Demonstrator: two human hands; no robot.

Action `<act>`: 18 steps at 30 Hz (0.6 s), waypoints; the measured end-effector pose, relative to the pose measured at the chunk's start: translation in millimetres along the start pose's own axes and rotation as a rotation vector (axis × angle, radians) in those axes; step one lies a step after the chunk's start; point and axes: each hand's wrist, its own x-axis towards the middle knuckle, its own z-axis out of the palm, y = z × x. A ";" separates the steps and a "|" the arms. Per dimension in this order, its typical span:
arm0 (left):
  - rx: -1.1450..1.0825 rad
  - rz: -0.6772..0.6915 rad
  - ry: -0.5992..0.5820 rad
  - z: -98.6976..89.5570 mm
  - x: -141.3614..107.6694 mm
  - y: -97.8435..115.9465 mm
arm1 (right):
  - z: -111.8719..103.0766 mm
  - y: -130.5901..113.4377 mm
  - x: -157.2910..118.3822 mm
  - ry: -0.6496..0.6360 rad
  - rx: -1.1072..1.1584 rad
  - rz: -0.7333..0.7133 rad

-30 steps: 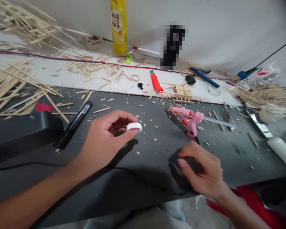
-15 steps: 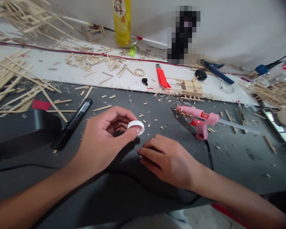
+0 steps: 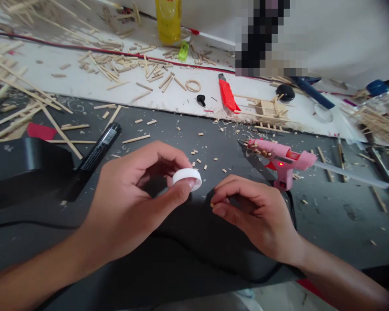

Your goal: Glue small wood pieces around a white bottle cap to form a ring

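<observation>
Between the thumb and fingers of my left hand is a white plastic ring, like a bottle cap, tilted on its side above the dark table. My right hand hovers to its right, thumb and index finger pinched on a tiny wooden piece, of which only the tip shows. The two hands are apart. Small cut wooden bits lie scattered just beyond them. A pink hot glue gun with a lit red light rests behind my right hand.
A black marker and a black box-like object lie at left, near long wooden sticks. On the white ledge are a red utility knife, a small wooden frame and a yellow bottle. A black cable crosses the table.
My right hand has turned and moved slightly right, with a tiny wooden piece now showing in its pinch. The left hand still holds the white ring. The view has shifted down a little.
</observation>
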 end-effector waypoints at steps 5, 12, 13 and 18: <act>0.085 0.071 -0.098 -0.1 -4.0 3.1 | 1.3 1.6 -1.2 0.112 0.292 0.086; 0.059 0.192 -0.182 8.6 -7.5 3.2 | 7.6 3.6 -3.2 0.167 0.441 0.112; 0.050 0.197 -0.195 9.5 -8.6 2.9 | 8.4 3.4 -3.3 0.170 0.456 0.105; 0.034 0.206 -0.238 11.2 -13.2 2.6 | 10.8 3.0 -4.4 0.128 0.420 0.061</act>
